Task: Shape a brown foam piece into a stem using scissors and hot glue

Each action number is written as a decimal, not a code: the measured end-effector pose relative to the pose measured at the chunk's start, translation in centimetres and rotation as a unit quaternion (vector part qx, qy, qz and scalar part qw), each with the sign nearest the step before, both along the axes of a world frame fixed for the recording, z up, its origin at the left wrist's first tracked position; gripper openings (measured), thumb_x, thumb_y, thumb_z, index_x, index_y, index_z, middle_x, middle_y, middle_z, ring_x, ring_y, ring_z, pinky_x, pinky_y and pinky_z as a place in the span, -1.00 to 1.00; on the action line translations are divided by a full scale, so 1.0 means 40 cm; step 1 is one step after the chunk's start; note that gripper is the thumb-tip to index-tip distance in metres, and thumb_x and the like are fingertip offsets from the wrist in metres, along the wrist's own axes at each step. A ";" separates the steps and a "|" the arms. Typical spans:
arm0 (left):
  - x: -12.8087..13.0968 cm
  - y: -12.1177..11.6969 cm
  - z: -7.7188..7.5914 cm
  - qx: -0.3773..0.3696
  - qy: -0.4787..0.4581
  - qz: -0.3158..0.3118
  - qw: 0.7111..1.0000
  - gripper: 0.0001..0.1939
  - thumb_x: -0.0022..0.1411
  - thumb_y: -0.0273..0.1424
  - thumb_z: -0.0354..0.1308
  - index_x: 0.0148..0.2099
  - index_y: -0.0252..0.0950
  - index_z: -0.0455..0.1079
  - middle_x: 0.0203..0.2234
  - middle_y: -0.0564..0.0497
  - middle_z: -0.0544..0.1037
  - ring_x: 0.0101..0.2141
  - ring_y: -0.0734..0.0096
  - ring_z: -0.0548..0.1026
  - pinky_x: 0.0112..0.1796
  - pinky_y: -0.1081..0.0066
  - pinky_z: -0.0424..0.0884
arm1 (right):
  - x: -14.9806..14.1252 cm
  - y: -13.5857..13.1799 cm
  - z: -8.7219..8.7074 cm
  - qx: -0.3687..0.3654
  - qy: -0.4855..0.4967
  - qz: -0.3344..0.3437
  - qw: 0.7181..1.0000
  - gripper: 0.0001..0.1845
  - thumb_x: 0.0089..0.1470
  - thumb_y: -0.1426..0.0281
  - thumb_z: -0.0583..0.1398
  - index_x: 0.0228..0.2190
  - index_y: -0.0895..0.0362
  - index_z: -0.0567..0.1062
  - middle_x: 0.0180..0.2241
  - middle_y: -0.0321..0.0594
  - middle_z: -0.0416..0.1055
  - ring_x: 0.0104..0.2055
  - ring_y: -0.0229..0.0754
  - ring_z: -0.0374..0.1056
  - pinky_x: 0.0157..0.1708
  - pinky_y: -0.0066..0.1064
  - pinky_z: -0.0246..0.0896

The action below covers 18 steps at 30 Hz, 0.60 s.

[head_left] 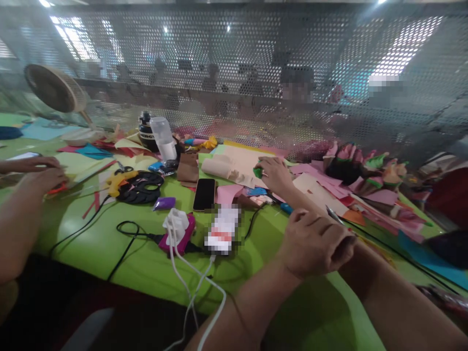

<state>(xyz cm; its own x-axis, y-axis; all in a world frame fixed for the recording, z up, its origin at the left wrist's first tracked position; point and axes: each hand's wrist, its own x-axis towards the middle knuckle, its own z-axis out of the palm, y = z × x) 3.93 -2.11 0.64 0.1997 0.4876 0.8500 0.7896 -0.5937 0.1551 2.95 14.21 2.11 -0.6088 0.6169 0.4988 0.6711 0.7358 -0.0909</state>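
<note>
My right hand (275, 173) reaches over the paper at the middle of the table, fingers bent round a small green piece (258, 172) whose kind I cannot make out. Beneath that hand lies a cream paper sheet (241, 163) with a rolled edge. Closer to me, my left hand (317, 241) is closed in a fist and overlaps my right forearm in the view. Whether it touches the forearm, or what it holds, is hidden. A blue-handled tool (286, 208) lies just behind the fist.
A co-worker's hands (44, 178) are at the left. On the green table (146, 261) are a phone (204, 194), a charging phone (223, 231), a magenta power block (188, 234) with cables, a yellow glue gun (119, 183), bottles (163, 139), a fan (54, 87) and paper flowers (351, 163).
</note>
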 end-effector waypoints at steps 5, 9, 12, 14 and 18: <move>-0.002 -0.004 0.005 -0.018 -0.001 -0.004 1.000 -0.83 0.26 -0.31 0.09 -0.26 -0.23 0.48 -0.51 0.03 0.51 -0.36 0.37 0.45 -0.20 0.30 0.23 | 0.102 -0.054 -0.038 -0.021 -0.095 0.027 0.995 -0.56 -0.06 0.61 0.13 -0.16 0.08 0.59 0.11 -0.11 0.44 0.12 0.09 0.25 0.08 -0.05 0.09; -0.001 -0.005 0.000 -0.048 0.012 -0.010 0.999 -0.82 0.27 -0.31 0.08 -0.22 -0.24 0.48 -0.42 0.00 0.55 -0.33 0.36 0.44 -0.21 0.29 0.23 | 0.137 -0.089 -0.068 -0.074 -0.148 0.049 0.985 -0.50 -0.05 0.59 0.17 -0.07 0.00 0.57 0.09 -0.19 0.47 0.10 0.04 0.28 0.07 -0.11 0.14; -0.001 -0.004 -0.006 -0.040 0.005 -0.007 0.999 -0.80 0.28 -0.30 0.06 -0.23 -0.25 0.47 -0.42 0.00 0.55 -0.33 0.34 0.43 -0.22 0.27 0.21 | 0.111 -0.121 -0.064 -0.095 -0.125 0.061 0.986 -0.58 0.05 0.46 0.20 -0.03 -0.01 0.54 0.04 -0.19 0.49 0.09 0.03 0.29 0.10 -0.11 0.13; -0.001 -0.003 -0.008 -0.027 -0.003 -0.003 1.000 -0.78 0.30 -0.29 0.04 -0.24 -0.25 0.47 -0.45 0.01 0.55 -0.33 0.35 0.43 -0.22 0.29 0.21 | 0.077 -0.147 -0.055 -0.107 -0.122 0.056 0.985 -0.66 0.08 0.33 0.24 -0.06 0.03 0.55 -0.01 -0.14 0.50 0.07 0.05 0.28 0.06 -0.09 0.15; -0.002 -0.004 -0.004 -0.014 -0.018 -0.001 1.000 -0.80 0.31 -0.31 0.05 -0.27 -0.24 0.46 -0.48 0.03 0.54 -0.35 0.38 0.42 -0.19 0.30 0.20 | 0.017 -0.179 -0.048 -0.099 -0.143 0.032 0.984 -0.73 0.04 0.30 0.28 -0.18 0.10 0.56 -0.07 -0.05 0.48 0.03 0.09 0.27 -0.02 -0.11 0.18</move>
